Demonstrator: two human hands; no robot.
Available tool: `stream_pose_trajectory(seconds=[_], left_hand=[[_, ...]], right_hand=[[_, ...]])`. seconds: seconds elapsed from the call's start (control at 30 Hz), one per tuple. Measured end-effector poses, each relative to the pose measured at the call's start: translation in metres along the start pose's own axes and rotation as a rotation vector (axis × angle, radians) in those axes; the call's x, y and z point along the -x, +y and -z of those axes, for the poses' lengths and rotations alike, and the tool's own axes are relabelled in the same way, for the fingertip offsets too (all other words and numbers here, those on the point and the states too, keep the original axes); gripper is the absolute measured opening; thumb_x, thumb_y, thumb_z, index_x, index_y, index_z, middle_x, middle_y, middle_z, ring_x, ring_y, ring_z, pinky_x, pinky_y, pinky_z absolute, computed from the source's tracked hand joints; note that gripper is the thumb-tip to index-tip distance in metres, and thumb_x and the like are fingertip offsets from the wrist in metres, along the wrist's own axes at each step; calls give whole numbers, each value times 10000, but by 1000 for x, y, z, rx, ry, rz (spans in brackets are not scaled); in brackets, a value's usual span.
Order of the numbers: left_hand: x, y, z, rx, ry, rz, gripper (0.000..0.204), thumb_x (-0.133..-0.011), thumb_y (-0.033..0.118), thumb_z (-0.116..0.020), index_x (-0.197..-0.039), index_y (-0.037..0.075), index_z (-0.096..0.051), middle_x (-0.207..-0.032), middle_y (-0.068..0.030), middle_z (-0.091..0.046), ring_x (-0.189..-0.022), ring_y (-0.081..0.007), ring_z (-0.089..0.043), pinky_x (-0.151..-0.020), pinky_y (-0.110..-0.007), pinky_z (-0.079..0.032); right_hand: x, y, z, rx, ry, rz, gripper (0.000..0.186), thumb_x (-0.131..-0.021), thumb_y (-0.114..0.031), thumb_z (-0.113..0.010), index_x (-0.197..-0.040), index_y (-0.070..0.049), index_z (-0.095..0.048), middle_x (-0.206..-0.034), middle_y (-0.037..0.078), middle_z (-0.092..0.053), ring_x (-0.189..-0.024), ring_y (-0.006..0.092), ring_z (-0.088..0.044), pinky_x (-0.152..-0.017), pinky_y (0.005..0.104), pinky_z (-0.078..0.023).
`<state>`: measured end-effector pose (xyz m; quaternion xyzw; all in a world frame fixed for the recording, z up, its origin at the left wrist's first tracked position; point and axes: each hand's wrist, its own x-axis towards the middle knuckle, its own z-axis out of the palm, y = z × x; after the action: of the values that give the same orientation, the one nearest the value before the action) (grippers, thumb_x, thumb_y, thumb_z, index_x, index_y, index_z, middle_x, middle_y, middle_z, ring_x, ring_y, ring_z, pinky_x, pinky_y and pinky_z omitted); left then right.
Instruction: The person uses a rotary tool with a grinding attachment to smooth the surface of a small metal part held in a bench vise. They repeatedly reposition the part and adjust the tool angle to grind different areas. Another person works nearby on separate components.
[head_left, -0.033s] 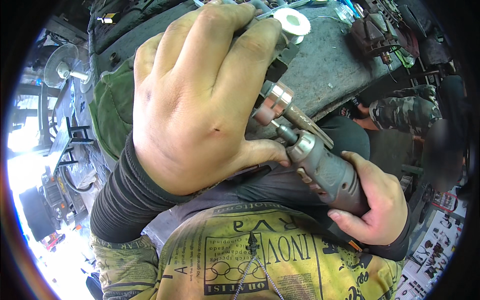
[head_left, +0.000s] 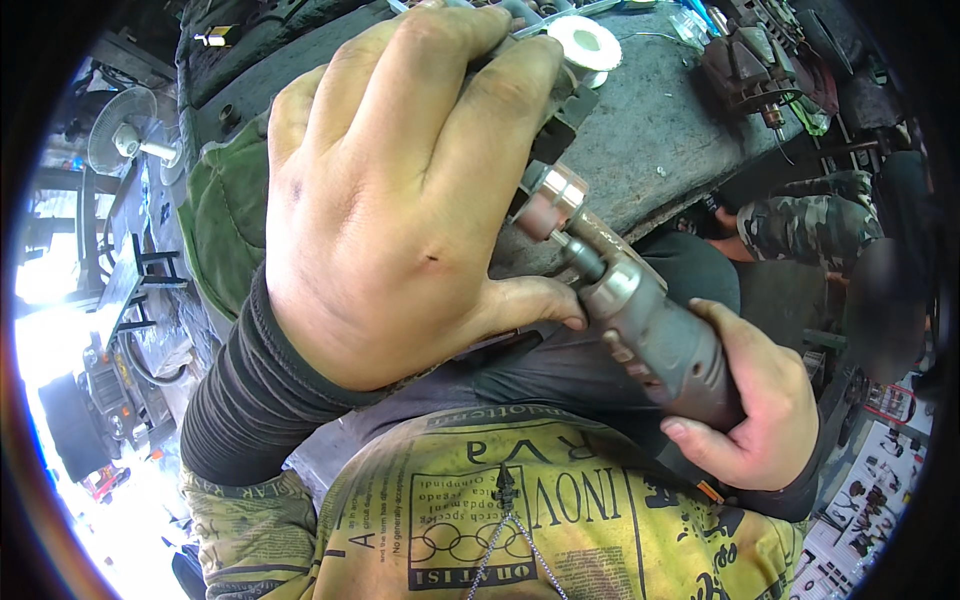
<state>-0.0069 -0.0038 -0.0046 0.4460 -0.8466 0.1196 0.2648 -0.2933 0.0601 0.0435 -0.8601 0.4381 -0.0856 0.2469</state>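
Grey rotary tool (head_left: 672, 348), gripped by your right fingers (head_left: 728, 325), pointing toward a copper-ringed part (head_left: 553, 197), your left fingers (head_left: 492, 110) bent, grip impossible to tell

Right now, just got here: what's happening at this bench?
A person has a grey handheld power tool wrapped in their right hand, its narrow tip up close to a copper-banded metal part; actual contact is hard to tell. The left hand is spread beside that part, its thumb near the tool's nose; what its fingers grip underneath is hidden. A green cloth lies left of that hand, and a white spool sits on the dark workbench.
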Motion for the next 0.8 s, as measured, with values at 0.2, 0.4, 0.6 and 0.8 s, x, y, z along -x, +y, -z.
stream_pose_trajectory(seconds=[0.2,0.4,0.6,0.8], left_hand=[[-2,-25,-17,-203,75,-206,1091,-521,687,-846,-1354,24,-609,-1351,-185,-599,-1239,-390,-584,-1061,-484,-433],[18,-50,-27,-208,91,-257,1091,-507,669,-851,-1354,25,-611,-1348,-177,-602,-1241,-384,-583,-1063,-483,-428],[5,-38,-23,-221,54,-245,1086,-483,617,-876,-1357,28,-612,-1357,-172,-598,-1248,-382,-579,-1066,-481,-421],[4,-33,-27,-165,77,-222,1048,-493,577,-870,-1346,24,-615,-1347,-175,-601,-1236,-384,-583,-1056,-478,-429]], right_hand=[[1,3,1,-5,-102,-70,735,-726,-232,-851,-1292,124,-545,-952,236,-662,-801,388,-704,-726,411,-582],[1,3,-2,-8,6,-16,737,-728,-232,-849,-1302,117,-545,-957,235,-664,-803,390,-708,-729,417,-583],[3,9,-3,7,-13,-5,744,-729,-246,-853,-1301,116,-546,-972,235,-669,-818,387,-712,-731,408,-584],[7,15,-3,-11,6,-14,738,-732,-259,-851,-1298,112,-556,-970,234,-675,-808,378,-709,-721,396,-578]])
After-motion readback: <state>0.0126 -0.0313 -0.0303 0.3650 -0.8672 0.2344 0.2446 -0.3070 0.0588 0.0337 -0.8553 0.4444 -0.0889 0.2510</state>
